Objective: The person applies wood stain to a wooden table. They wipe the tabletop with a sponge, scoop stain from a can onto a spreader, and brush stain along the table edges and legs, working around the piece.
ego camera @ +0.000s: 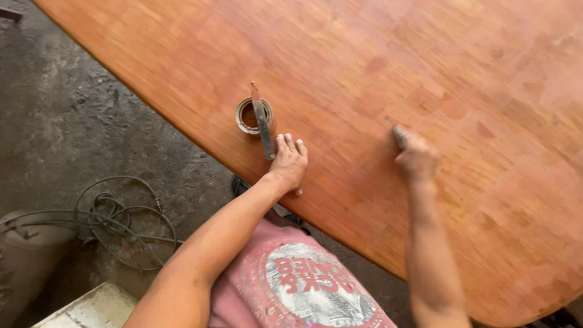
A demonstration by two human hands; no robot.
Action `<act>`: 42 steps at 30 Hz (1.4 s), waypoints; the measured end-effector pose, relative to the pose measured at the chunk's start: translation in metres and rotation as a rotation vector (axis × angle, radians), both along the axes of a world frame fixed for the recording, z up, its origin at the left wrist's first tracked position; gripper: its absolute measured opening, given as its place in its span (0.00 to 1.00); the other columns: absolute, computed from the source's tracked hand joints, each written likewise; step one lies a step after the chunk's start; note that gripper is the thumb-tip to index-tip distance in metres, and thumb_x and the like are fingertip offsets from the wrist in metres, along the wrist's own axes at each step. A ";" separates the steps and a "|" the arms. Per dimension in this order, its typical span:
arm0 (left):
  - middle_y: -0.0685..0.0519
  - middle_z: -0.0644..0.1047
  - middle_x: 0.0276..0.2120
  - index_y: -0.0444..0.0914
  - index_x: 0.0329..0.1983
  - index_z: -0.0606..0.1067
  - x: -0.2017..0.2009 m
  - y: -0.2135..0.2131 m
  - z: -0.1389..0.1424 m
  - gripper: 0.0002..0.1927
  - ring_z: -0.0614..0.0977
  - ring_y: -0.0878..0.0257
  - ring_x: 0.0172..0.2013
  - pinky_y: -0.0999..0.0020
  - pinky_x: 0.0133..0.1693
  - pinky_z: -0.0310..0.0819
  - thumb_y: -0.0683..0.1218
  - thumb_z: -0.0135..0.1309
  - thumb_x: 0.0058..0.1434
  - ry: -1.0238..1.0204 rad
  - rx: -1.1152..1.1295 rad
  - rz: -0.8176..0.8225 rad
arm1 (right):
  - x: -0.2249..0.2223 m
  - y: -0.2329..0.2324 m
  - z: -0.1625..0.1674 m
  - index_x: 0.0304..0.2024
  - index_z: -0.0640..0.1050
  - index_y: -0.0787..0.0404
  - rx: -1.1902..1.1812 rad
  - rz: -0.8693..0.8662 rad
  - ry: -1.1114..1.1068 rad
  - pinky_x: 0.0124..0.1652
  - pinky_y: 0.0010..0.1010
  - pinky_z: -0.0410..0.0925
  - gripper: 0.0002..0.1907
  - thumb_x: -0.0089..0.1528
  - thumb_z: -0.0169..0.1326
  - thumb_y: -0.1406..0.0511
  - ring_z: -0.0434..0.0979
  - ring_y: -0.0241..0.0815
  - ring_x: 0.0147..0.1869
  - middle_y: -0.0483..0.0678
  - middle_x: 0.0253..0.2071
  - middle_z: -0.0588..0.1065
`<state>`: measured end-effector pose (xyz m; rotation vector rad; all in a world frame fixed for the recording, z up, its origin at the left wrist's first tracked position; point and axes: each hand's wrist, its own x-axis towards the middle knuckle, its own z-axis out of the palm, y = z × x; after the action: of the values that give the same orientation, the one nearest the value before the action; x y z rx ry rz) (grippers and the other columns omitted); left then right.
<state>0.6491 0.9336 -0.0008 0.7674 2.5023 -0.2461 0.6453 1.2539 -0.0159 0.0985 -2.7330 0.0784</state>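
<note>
Reddish wooden tabletop [461, 73] is being rubbed: the right hand [416, 157], blurred, seems closed on a small grey pad [399, 136]. The left hand [290, 163] rests flat, fingers spread, beside a small tin [250, 115] at the near-left edge, bridged by a flat blade [263, 123] whose long axis runs near-to-far. Next, I judge, comes reloading from that tin.

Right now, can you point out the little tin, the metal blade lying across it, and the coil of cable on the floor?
Tin [246, 116]: head view, on its left rim.
Metal blade [265, 130]: head view, on the middle of the flat strip.
Coil of cable [121, 222]: head view, on the looped strands.
</note>
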 end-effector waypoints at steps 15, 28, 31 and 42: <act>0.42 0.79 0.50 0.32 0.51 0.77 0.102 -0.112 0.033 0.19 0.79 0.46 0.54 0.52 0.57 0.71 0.46 0.62 0.59 0.286 0.989 0.253 | 0.275 -0.031 0.042 0.51 0.83 0.52 -0.358 -0.307 -0.123 0.43 0.34 0.74 0.09 0.68 0.59 0.64 0.82 0.48 0.45 0.49 0.44 0.81; 0.45 0.76 0.26 0.34 0.30 0.74 0.111 -0.250 0.034 0.11 0.78 0.50 0.27 0.57 0.31 0.71 0.44 0.57 0.66 0.522 1.196 0.781 | 0.226 -0.141 0.081 0.49 0.82 0.53 -0.364 -0.084 -0.077 0.45 0.33 0.73 0.09 0.66 0.59 0.65 0.82 0.47 0.46 0.47 0.47 0.81; 0.42 0.71 0.22 0.31 0.25 0.70 0.107 -0.281 0.025 0.19 0.73 0.47 0.23 0.55 0.29 0.67 0.46 0.61 0.67 0.422 1.119 0.838 | 0.203 -0.213 0.107 0.48 0.82 0.56 -0.389 0.018 -0.112 0.47 0.37 0.74 0.10 0.63 0.60 0.66 0.82 0.49 0.48 0.49 0.46 0.81; 0.40 0.75 0.54 0.31 0.57 0.72 0.092 -0.374 0.093 0.31 0.76 0.43 0.55 0.52 0.58 0.69 0.48 0.67 0.54 0.312 1.336 0.220 | 0.115 -0.445 0.148 0.39 0.80 0.61 -0.234 0.424 -0.221 0.53 0.43 0.69 0.13 0.50 0.59 0.71 0.78 0.53 0.51 0.52 0.45 0.78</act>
<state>0.7415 0.5596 0.0922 0.8975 2.7851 1.6230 0.7601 0.8086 0.1321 0.6344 -2.8474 0.5556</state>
